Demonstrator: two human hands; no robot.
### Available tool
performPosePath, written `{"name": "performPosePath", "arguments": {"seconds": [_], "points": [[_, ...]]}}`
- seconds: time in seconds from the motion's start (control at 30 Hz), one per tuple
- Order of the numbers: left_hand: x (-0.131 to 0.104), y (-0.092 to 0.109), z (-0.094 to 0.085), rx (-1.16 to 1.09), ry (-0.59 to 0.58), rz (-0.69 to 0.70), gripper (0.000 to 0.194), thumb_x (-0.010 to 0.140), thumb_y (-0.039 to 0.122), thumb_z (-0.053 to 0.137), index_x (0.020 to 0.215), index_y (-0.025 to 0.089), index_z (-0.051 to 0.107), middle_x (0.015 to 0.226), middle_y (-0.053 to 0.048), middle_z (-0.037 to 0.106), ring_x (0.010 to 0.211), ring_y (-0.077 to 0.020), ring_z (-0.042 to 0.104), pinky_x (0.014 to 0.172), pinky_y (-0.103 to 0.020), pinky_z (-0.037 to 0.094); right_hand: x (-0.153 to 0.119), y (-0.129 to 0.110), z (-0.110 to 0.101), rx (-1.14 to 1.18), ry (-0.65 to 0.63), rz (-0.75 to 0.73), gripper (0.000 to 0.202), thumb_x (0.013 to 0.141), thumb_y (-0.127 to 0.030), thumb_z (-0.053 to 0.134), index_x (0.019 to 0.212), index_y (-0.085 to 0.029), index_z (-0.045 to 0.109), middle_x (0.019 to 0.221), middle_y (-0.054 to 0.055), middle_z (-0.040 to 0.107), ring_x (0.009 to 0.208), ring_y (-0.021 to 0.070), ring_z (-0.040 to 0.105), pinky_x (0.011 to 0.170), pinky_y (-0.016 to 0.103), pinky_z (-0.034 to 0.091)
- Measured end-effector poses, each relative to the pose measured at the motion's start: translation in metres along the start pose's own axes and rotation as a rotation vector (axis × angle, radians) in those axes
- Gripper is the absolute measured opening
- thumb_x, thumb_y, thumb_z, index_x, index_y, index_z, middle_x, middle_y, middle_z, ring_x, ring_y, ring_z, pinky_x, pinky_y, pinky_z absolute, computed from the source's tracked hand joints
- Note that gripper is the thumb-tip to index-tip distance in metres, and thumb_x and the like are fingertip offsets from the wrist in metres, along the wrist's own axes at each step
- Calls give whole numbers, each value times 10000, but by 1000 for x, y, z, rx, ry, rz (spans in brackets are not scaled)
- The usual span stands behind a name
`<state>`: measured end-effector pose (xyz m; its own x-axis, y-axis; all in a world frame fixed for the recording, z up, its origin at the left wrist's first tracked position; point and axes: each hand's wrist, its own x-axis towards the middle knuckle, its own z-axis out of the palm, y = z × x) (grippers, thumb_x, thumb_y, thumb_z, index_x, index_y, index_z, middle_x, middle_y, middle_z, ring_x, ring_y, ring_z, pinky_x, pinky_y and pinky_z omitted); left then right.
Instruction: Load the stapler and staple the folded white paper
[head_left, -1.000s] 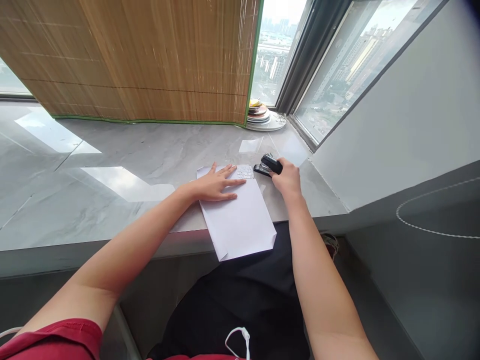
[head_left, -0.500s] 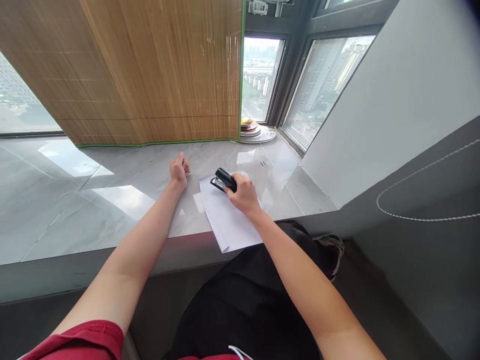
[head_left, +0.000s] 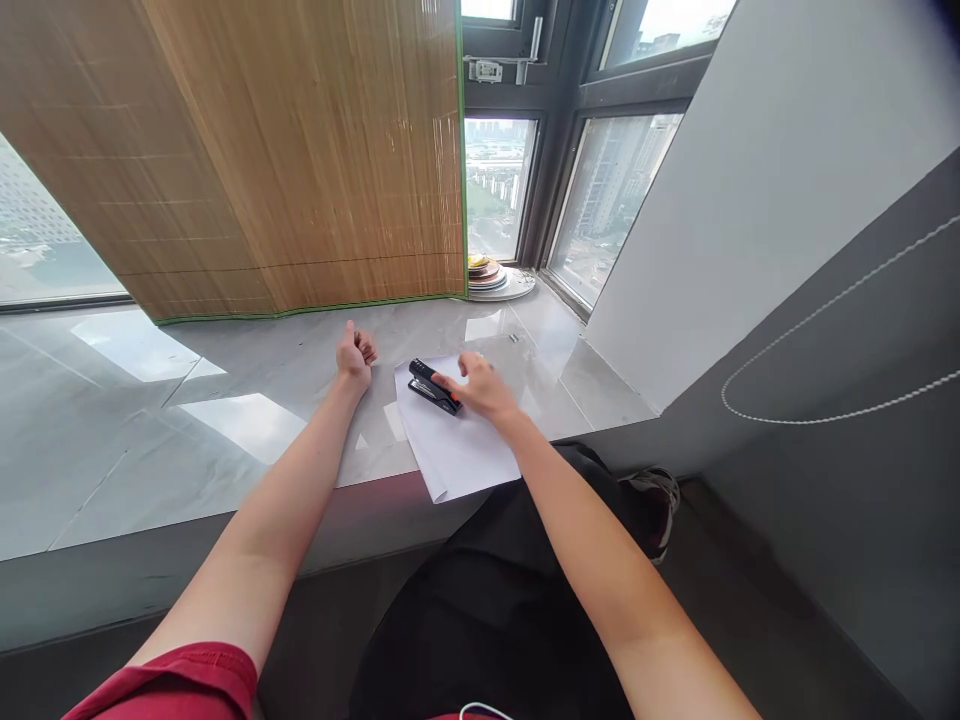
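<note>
1. The black stapler lies on the white paper, near the far end. I think it is hard, stiff and a bit heavy for its size. The best place to hold it is around the middle, away from its mouth.
2. The right hand has its thumb at the stapler's near end, with fingers bent. I can't tell if it is pinching.
3. The paper should be light, bendy and easy to crease. Hold it flat by an edge. Its near end sticks out past the window sill.
4. The left hand is curled up loosely, holding nothing I can see, beside the paper.
5. Tiny bits, maybe staples, lie farther off.
</note>
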<state>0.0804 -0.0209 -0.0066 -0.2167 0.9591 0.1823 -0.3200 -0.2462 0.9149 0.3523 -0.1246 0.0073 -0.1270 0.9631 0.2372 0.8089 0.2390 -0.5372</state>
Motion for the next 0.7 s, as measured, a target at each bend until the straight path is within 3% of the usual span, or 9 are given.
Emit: {"name": "performPosePath", "arguments": {"seconds": [0.07,0.1,0.17,0.3,0.43,0.53,0.63,0.7], "points": [[-1,1,2,12,18,-39,737,992,714,634,592,233,243,523,47,246,432,-92,216,413,-299,186,6,32,-27,-109,32,236,637,1181,-489,291,831,-204,739,959,142,781,936,267,728,818,338,518],[-1,2,3,22,24,-57,740,996,731,622,596,235,246,519,47,256,426,-90,216,408,-300,186,8,49,-38,-144,46,300,638,1174,-407,275,844,-168,766,974,195,780,954,304,740,821,365,519],[-2,2,5,36,30,-82,737,1008,740,605,598,237,255,510,47,266,417,-88,217,402,-297,184,9,82,-53,-290,32,425,497,1122,-333,407,950,-117,821,1081,251,787,1044,352,757,858,382,528],[0,-1,6,38,39,-96,720,1032,705,595,593,235,270,502,48,267,403,-86,218,395,-291,178,3,116,-51,-460,-8,419,448,1100,-348,466,1095,-124,855,1158,245,791,1119,343,766,919,375,536],[3,-4,4,47,37,-94,704,1051,646,590,578,226,282,501,48,261,404,-81,211,395,-276,175,4,102,-39,-421,12,352,448,1111,-348,463,952,-152,833,1036,204,799,993,312,763,831,363,532],[5,-7,2,64,27,-90,685,1063,596,584,569,220,295,501,47,260,406,-79,212,396,-265,182,14,75,-28,-277,58,133,465,1144,-340,409,934,-185,794,1038,158,796,1015,283,736,842,353,542],[6,-8,1,70,24,-92,684,1066,578,587,562,218,297,506,47,250,409,-80,199,394,-255,186,28,46,-9,-137,21,-169,367,1130,-267,429,1249,-191,768,1395,150,745,1336,279,653,1085,387,534],[6,-8,1,69,24,-92,688,1063,578,594,556,216,302,513,45,253,414,-81,201,394,-246,192,35,33,6,-107,-95,-275,425,1119,-264,460,1479,-204,678,1658,139,584,1556,284,507,1266,452,434]]}}
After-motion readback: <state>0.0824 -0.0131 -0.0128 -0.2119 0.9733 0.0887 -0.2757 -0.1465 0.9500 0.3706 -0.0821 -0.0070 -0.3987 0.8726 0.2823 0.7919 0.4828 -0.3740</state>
